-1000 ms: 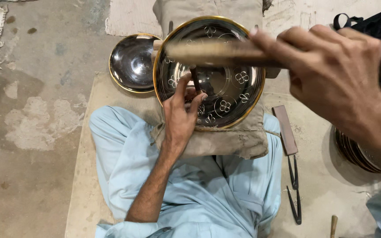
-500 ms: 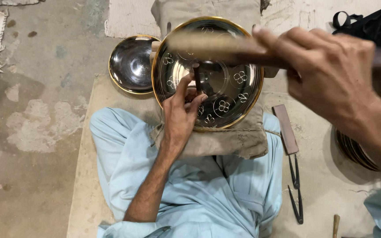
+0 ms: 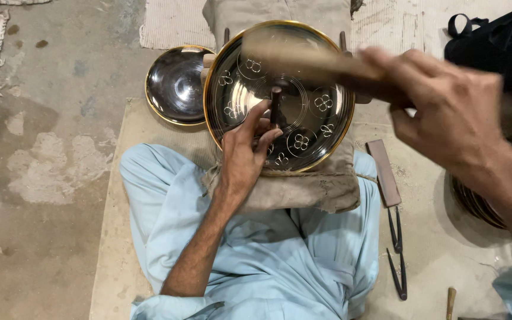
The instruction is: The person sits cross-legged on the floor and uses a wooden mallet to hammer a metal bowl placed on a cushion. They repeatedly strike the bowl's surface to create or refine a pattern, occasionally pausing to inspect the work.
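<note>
Floor mat (image 3: pixel 120 195): engraved plate (image 3: pixel 321 127), empty bowl (image 3: pixel 176 86).

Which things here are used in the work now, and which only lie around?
In use: left hand, punch, large engraved plate, right hand, wooden mallet, padded cushion.

Lying about: small dark bowl, flat stone, metal dividers, black bag.

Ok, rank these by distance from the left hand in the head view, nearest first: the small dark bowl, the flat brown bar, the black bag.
1. Small dark bowl: up and to the left of the left hand, beside the big plate.
2. Flat brown bar: on the floor to the right.
3. Black bag: far top right corner.
</note>
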